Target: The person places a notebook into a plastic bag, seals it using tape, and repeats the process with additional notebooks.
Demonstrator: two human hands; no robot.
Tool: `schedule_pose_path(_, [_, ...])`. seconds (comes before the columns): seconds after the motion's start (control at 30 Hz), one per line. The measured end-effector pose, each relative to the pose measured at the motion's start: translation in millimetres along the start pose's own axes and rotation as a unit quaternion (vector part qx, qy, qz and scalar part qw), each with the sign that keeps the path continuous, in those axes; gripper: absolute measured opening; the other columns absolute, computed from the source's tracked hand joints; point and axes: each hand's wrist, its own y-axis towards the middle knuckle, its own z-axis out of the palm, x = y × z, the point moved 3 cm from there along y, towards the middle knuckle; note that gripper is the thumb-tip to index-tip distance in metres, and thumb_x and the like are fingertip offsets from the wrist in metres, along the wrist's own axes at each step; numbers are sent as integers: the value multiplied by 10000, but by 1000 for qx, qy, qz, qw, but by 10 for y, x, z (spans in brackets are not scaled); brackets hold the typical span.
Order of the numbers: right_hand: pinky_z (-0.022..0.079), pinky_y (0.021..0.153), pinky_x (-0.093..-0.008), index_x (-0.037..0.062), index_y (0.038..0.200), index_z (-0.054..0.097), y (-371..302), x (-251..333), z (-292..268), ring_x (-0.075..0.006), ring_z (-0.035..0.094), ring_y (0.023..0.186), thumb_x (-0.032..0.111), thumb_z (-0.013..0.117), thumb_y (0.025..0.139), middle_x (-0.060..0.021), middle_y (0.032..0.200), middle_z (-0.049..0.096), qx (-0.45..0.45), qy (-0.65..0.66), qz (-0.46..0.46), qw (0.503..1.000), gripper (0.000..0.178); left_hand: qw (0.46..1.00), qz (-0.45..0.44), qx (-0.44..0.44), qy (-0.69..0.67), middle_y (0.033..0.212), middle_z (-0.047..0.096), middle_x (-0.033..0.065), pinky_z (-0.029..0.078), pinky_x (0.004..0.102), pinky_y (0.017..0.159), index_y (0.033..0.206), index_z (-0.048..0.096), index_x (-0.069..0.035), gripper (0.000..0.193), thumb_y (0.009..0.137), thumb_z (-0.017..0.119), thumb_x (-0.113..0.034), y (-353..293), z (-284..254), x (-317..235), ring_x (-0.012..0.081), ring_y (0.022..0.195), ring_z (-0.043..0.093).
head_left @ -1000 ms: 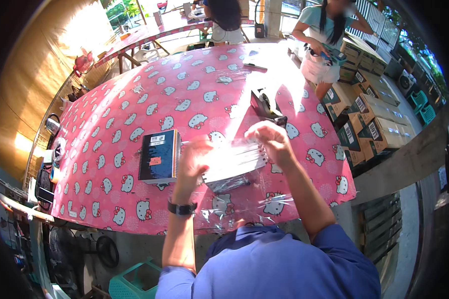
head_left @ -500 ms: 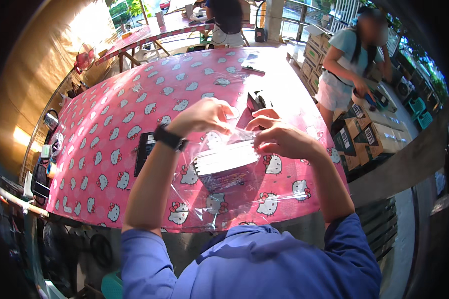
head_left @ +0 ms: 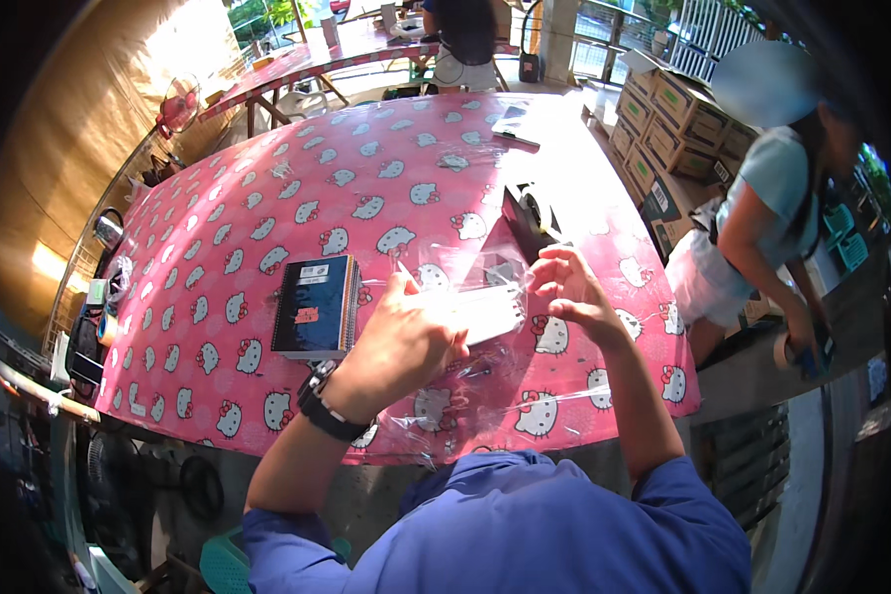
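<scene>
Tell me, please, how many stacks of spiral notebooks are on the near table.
2: a dark blue stack left of the left hand; a white-edged stack amid clear plastic, partly hidden by that hand.

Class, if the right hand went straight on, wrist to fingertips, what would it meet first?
Probably the black tape dispenser on the pink tablecloth, beyond the fingers of the right hand; height is hard to judge, so it might pass above.

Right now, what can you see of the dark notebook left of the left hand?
The dark notebook lies flat on the pink patterned table. Its blue cover carries a pale label near the far edge and a reddish patch below it. Coil-like binding shows along its side. It looks thick, perhaps several stacked. The left hand is to its right, not gripping it.
</scene>
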Motion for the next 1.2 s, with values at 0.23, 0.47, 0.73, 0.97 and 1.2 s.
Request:
schedule_pose_path(0.23, [260,1015,-369,106,1182,565,56,36,291,-205,493,1118,272,820,646,-58,1164,579,152,-315,-52,935,616,992,18,-124,9,950,635,20,321,458,900,888,627,-111,301,693,744,-308,-160,153,9,178,854,560])
schedule_pose_path(0.47, [365,991,-343,13,1170,515,56,-51,176,-205,508,1162,170,808,677,-114,1225,554,127,-64,2,990,595,995,13,-94,-38,721,620,-14,298,458,917,777,625,-121,201,700,740,-268,-125,-9,-56,193,758,579])
schedule_pose_path(0.73, [197,1007,-497,171,1123,620,-42,8,501,-206,391,1264,242,765,635,-9,1301,508,224,-476,-117,843,514,947,-6,-288,-143,799,655,7,327,420,911,892,659,-103,280,667,746,-245,-146,-477,218,200,829,603])
schedule_pose_path(0.97, [278,1011,-480,161,1176,598,50,58,697,-276,401,1253,203,745,608,-70,1326,478,263,-466,-169,828,588,934,-184,-300,-68,767,655,75,478,343,640,926,645,-74,152,787,604,-118,277,-287,697,195,663,619])
schedule_pose_path(1.2, [209,1049,-507,226,1300,507,-9,-14,633,-283,266,1358,185,714,609,-85,1452,343,289,-492,-138,810,723,880,-54,-430,-198,1033,619,115,446,349,803,1093,601,-25,468,936,421,-427,-706,574,624,246,982,578])
